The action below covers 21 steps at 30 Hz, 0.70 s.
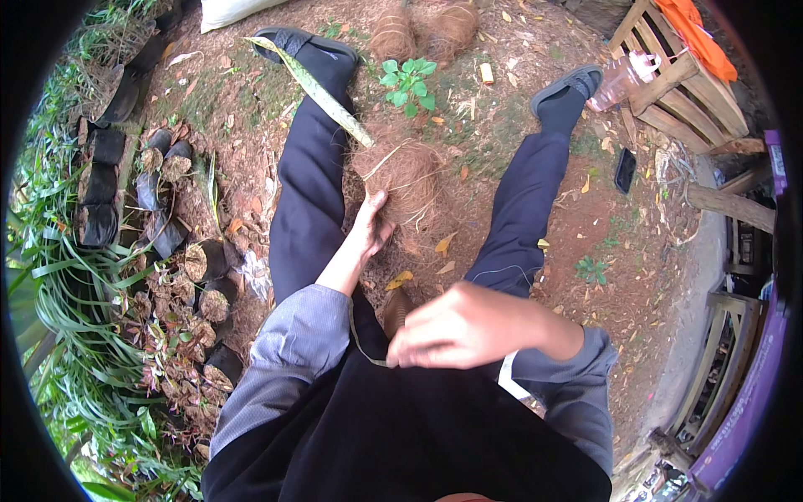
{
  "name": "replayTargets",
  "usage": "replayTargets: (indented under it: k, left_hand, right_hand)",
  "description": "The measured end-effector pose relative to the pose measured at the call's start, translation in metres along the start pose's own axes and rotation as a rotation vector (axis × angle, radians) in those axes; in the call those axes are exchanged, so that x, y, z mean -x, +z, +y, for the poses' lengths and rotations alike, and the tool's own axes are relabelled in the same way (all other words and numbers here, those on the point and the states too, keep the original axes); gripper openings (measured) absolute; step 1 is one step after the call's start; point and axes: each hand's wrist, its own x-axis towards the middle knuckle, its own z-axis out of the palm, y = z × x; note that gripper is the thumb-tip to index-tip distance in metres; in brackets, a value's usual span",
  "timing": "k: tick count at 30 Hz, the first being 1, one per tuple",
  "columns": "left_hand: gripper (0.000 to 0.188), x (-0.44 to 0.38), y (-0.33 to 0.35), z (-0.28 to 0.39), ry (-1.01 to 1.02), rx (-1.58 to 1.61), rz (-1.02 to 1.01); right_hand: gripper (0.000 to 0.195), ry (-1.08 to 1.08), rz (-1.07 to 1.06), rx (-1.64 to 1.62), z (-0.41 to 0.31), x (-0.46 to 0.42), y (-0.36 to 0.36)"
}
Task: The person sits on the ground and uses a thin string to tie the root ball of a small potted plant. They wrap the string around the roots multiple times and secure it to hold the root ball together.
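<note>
A bundle of brown coconut fibre (408, 182), loosely bound with pale strips, lies between my legs. My left hand (375, 223) grips its near left side, thumb on top. From the bundle's far end a long, mottled green leaf (313, 88), like a snake plant's, slants up across my trouser leg. My right hand (464, 329), blurred, is close to my body, apart from the bundle. Its fingertips pinch a thin pale strip (364, 354), which hangs in a curve beside my left forearm. A fine thread (502, 271) shows over my other trouser leg.
Two more fibre bundles (392, 34) lie beyond a small green plant (409, 86). Black planting bags (100, 188) and grassy plants line the left. To the right are a phone (625, 170), a pink plastic bottle (621, 81) and a wooden crate (684, 94).
</note>
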Motion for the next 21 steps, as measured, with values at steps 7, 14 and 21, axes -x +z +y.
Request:
replayTargets:
  k: [7,14,21]
  left_hand:
    - [0.068,0.004,0.000,0.008,-0.048,0.005,-0.134]
    - [0.078,0.015,0.015,0.008,0.005,-0.110,-0.113]
    - [0.080,0.023,0.013,0.020,-0.145,-0.182,-0.062]
  right_hand:
    - [0.014,0.278,0.384,0.388,0.038,-0.004,-0.034]
    - [0.014,0.398,0.476,0.581,0.048,0.010,-0.056]
    - [0.015,0.495,0.496,0.558,0.049,0.015,-0.073]
